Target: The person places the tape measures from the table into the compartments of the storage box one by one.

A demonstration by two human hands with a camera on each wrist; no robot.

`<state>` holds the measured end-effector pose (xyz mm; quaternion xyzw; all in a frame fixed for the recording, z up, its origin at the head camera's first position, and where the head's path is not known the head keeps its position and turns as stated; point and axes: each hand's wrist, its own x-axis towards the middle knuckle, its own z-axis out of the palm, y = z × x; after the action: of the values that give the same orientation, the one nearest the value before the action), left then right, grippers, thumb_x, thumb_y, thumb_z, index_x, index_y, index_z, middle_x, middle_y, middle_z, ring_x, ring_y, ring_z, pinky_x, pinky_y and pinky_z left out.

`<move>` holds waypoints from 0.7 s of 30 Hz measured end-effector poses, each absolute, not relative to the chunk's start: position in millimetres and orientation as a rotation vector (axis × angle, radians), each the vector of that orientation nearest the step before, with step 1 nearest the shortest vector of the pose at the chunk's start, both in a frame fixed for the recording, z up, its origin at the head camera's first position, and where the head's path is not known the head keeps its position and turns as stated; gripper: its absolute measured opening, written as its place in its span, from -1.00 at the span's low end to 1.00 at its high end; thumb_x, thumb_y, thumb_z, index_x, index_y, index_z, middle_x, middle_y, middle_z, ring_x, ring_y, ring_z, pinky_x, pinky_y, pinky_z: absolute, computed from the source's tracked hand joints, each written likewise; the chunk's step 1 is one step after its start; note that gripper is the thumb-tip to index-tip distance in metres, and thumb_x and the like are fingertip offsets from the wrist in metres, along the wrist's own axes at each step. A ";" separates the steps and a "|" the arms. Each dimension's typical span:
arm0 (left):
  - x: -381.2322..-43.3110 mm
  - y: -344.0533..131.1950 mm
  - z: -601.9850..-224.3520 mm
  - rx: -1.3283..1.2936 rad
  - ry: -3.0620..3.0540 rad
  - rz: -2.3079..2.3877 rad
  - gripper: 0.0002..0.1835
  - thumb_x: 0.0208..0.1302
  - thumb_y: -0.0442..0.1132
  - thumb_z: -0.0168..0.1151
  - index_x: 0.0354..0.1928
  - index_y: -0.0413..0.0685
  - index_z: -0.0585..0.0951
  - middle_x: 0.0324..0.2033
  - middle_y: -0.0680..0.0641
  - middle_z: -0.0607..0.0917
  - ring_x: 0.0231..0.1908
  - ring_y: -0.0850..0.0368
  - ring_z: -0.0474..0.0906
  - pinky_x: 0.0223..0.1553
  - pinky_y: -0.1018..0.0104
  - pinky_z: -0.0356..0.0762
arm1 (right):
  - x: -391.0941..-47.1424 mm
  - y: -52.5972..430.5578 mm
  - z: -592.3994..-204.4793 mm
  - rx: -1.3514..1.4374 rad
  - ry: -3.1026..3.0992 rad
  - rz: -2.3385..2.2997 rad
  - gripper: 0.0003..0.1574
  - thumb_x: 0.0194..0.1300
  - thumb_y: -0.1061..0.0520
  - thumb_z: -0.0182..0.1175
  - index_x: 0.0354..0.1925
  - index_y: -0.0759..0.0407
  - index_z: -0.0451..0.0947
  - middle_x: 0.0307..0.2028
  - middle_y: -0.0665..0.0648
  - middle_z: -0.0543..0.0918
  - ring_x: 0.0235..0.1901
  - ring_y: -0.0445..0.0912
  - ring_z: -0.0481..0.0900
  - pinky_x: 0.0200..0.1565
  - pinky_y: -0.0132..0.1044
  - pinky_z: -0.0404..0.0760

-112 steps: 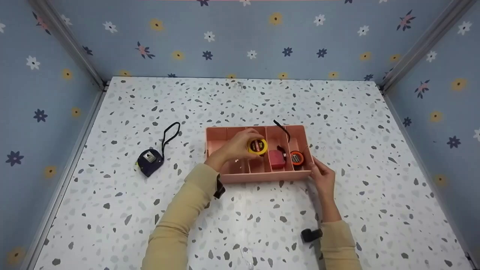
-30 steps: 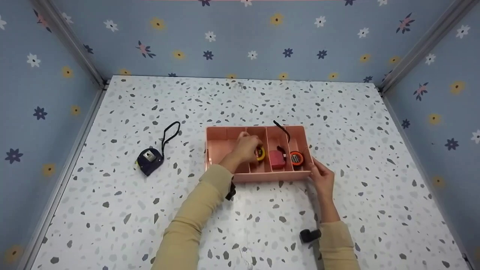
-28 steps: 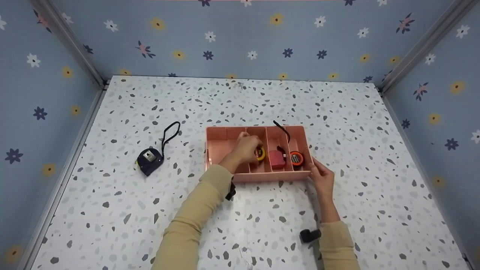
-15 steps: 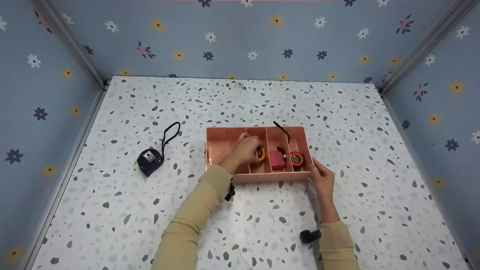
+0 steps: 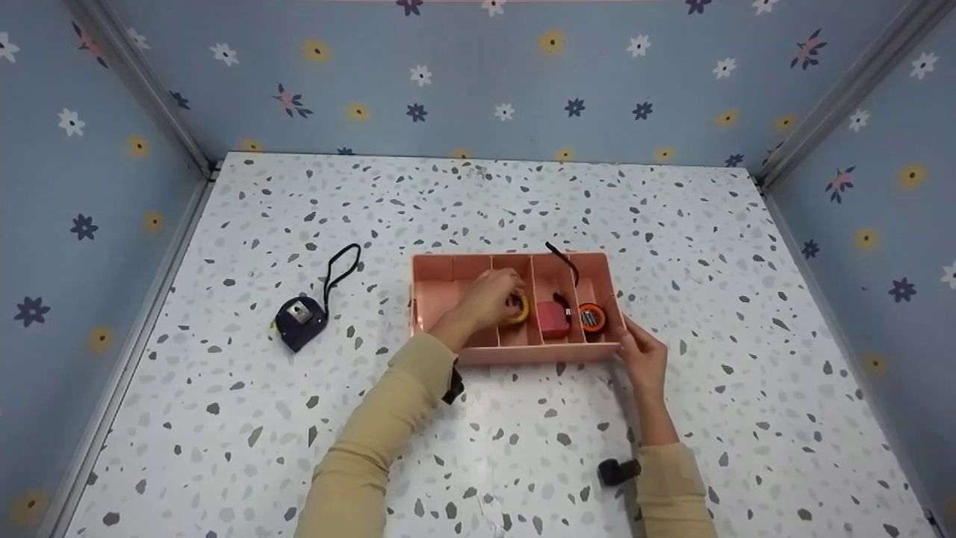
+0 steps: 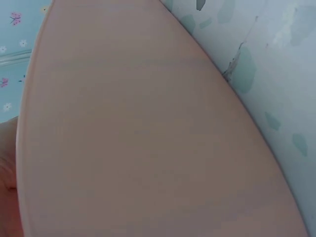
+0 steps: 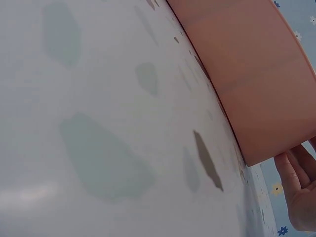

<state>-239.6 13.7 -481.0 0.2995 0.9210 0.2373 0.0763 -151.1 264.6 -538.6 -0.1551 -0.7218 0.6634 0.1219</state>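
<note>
A pink divided box (image 5: 478, 357) lies across the middle of the table. My left hand (image 5: 482, 302) reaches into its middle section, thumb and fingers loosened around a round yellow tape measure (image 5: 523, 309) that lies there, partly hidden by the fingers. The box's front wall (image 6: 148, 123) fills most of the left wrist view, with a bit of the left hand (image 6: 7, 177) behind its edge. My right hand (image 5: 644, 357) holds the box's right front corner; the right wrist view shows its fingers (image 7: 289, 173) against the end wall.
A pink-red tape measure (image 5: 553, 320) with a black strap sits in the section right of the yellow one. An orange-and-black one (image 5: 592, 318) occupies the rightmost section. Left on the speckled table (image 5: 478, 202), a dark tape measure (image 5: 300, 321) lies with its looped cord.
My left hand brought the yellow tape measure down into the middle section. Its fingers then shifted back slightly, showing more of the tape measure. The right hand stays at the corner.
</note>
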 end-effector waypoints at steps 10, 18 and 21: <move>-228.9 6.7 -470.0 0.830 2.730 0.902 -0.61 0.10 -0.29 0.22 0.00 -0.25 0.51 -0.08 -0.10 0.51 -0.06 0.05 0.41 -0.03 0.32 0.38 | -149.5 264.4 -542.8 -0.398 -2.037 1.977 -0.60 0.19 0.27 0.11 0.02 0.38 0.44 -0.07 0.25 0.54 -0.22 -0.21 0.55 -0.28 -0.37 0.56; -219.8 -3.8 -462.4 0.762 2.771 0.956 -0.62 0.12 -0.24 0.21 0.00 -0.20 0.52 -0.08 -0.07 0.53 -0.04 0.07 0.41 -0.01 0.31 0.37 | -150.5 264.3 -540.9 -0.423 -2.073 1.941 -0.63 0.19 0.32 0.08 0.01 0.37 0.46 -0.07 0.29 0.53 -0.27 -0.24 0.56 -0.30 -0.37 0.56; -217.5 -8.2 -460.9 0.738 2.778 0.990 -0.63 0.12 -0.23 0.21 -0.01 -0.20 0.52 -0.09 -0.08 0.54 -0.07 0.07 0.43 -0.04 0.31 0.38 | -150.8 264.4 -540.1 -0.427 -2.080 1.947 -0.62 0.20 0.32 0.08 0.01 0.37 0.45 -0.04 0.31 0.51 -0.26 -0.25 0.55 -0.29 -0.37 0.56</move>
<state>-217.5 -8.2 -460.9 0.2424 0.9127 0.3252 0.0506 -150.8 264.4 -540.1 -0.1470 -0.7159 0.6701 0.1299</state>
